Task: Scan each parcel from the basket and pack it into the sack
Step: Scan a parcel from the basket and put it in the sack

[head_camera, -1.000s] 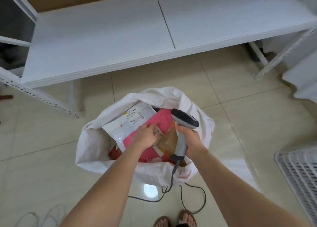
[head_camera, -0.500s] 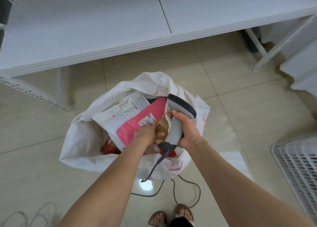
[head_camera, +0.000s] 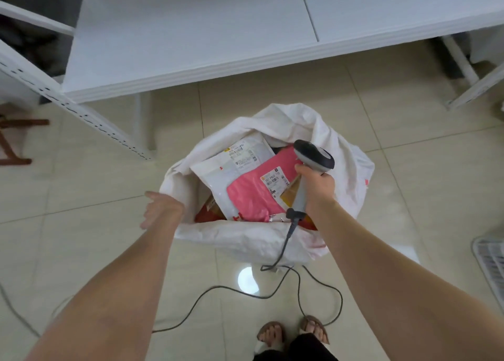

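The room is bright and evenly lit: soft white light, with hardly a hard shadow anywhere. A round glare spot [head_camera: 248, 280] shines on the glossy floor [head_camera: 409, 186] near the feet, light from above mirrored in the tile. The white sack [head_camera: 342, 153] looks a little washed out. The left hand [head_camera: 161, 209] is smeared by motion blur. The bench [head_camera: 191, 33] edge bows with the wide lens, and the recess behind the shelving [head_camera: 35, 19] at far left falls dark.

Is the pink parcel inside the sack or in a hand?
Inside: the pink parcel lies within the sack; left hand open beside its rim, right hand grips the scanner.
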A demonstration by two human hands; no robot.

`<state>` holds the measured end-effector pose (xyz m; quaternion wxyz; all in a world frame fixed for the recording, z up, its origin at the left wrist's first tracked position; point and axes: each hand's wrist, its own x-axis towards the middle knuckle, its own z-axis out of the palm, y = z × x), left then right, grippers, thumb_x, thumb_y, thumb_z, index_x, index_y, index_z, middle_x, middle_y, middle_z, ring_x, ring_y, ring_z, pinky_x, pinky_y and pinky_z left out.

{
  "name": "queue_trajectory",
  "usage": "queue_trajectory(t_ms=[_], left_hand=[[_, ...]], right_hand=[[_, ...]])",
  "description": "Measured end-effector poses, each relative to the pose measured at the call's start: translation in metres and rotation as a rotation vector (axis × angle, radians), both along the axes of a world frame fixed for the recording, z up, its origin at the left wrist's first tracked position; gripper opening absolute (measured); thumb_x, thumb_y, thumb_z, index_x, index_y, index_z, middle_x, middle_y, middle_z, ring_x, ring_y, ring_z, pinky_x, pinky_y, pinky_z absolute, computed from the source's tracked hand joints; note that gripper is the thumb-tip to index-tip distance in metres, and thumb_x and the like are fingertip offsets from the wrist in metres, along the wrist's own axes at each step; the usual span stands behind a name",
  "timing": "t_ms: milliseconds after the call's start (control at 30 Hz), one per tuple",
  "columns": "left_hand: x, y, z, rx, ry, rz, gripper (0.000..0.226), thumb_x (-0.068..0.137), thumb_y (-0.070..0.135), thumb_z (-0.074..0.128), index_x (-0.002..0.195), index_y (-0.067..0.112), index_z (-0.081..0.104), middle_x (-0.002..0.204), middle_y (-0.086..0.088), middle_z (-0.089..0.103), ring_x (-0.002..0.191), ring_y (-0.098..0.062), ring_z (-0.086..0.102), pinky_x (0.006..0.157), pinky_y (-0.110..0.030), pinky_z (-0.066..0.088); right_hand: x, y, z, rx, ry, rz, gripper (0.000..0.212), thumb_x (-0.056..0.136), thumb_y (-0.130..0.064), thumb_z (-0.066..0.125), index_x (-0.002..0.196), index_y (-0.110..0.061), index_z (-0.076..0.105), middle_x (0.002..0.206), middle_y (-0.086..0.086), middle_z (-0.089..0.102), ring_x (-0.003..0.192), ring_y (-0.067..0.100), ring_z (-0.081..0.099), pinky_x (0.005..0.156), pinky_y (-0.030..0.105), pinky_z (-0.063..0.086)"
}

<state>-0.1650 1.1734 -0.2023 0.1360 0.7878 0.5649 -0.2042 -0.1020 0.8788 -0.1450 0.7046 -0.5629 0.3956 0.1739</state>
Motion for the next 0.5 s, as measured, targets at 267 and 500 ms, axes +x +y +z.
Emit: queue_trajectory(t_ms=[267,500], left_hand=[[0.023,-0.055,0.039,-0.257,-0.431,0.021,0.038,0.100,0.021,0.040,0.121,-0.007,0.056,0.126,-0.026,0.056,0.116,-0.040,0.053,0.099,-0.044,0.043],[0.065,-0.132,0.161,-0.458,-0.747,0.034,0.030,0.095,0.019,0.045,0.067,0.009,0.051,0.072,-0.010,0.053,0.080,-0.028,0.050,0.066,-0.032,0.040]], right_hand=[[-0.018,-0.005,0.020,-0.058,0.037,0.038,0.017,0.083,-0.003,0.069,0.073,-0.013,0.058,0.059,-0.002,0.062,0.047,0.009,0.060,0.038,0.015,0.043],[-0.025,-0.012,0.118,0.086,-0.012,-0.017,0.010,0.080,-0.001,0.069,0.077,-0.009,0.064,0.067,0.003,0.063,0.060,0.016,0.062,0.060,0.028,0.050]])
